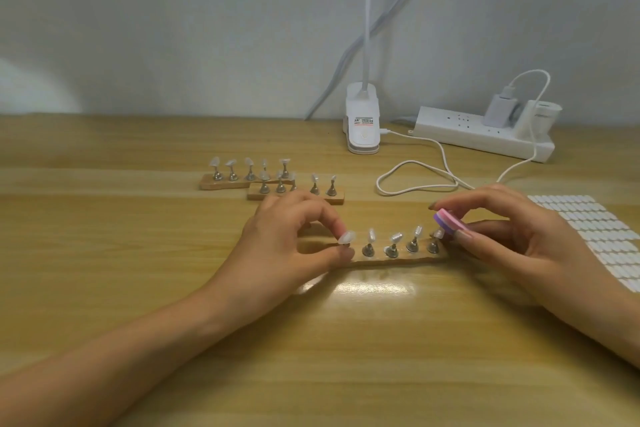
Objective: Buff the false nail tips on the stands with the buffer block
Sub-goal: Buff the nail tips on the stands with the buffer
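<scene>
On the near stand [398,258], the left hand [287,236] pinches the leftmost nail tip [347,237], the right hand [512,236] grips the buffer block [448,218]; best stroke lightly, stand braced.

- Light: even and moderately bright, falling from above; the wall [173,10] reads grey-white, with a brighter patch at its left edge.
- Glare: one rectangular reflection on the wooden table [138,305], between my forearms.
- Shadows: the clip lamp's stem [367,10] throws two soft slanting streaks on the wall; faint shade lies under my left hand [287,239] and right hand [526,243].
- Optics: wide-angle bowing toward the edges; fine detail is soft throughout.
</scene>
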Available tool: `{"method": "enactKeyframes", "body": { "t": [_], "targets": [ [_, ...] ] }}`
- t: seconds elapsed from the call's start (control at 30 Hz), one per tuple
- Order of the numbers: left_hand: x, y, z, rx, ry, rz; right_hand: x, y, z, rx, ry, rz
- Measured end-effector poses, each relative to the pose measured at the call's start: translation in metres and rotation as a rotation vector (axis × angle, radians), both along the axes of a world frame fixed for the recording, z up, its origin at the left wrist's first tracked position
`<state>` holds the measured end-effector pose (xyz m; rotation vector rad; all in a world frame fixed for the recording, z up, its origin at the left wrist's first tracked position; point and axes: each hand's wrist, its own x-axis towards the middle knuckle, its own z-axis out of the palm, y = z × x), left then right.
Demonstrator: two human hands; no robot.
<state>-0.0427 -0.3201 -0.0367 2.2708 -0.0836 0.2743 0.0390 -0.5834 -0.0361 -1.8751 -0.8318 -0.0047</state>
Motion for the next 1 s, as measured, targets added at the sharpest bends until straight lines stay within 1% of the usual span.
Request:
{"method": "enactKeyframes", "body": {
  "t": [0.13, 0.23, 0.4, 0.63, 0.7, 0.8, 0.93, 1.0],
  "targets": [
    [0.001, -0.002, 0.000, -0.058, 0.035, 0.030, -0.002, 0.000, 0.002, 0.000, 0.035, -0.001],
    [0.003, -0.002, 0.001, -0.090, 0.049, -0.006, -0.004, 0.002, 0.003, 0.016, 0.057, 0.015],
    [0.007, 0.005, 0.006, -0.136, 0.113, -0.039, -0.006, 0.002, 0.003, -0.023, 0.025, 0.008],
    [0.009, 0.007, 0.004, -0.114, 0.091, -0.026, -0.005, 0.001, 0.001, -0.016, 0.034, 0.008],
    [0.008, 0.006, 0.006, -0.105, 0.088, -0.051, -0.004, 0.001, 0.000, -0.021, 0.031, 0.019],
    [0.008, -0.001, 0.005, -0.023, 0.022, -0.095, -0.003, 0.002, -0.001, -0.004, 0.048, 0.025],
    [0.008, -0.013, 0.006, -0.073, -0.001, -0.099, 0.000, 0.002, -0.002, 0.006, 0.052, 0.025],
    [0.007, -0.014, 0.006, -0.058, -0.032, -0.097, 0.000, 0.003, -0.002, 0.001, 0.041, 0.024]
  ]
}}
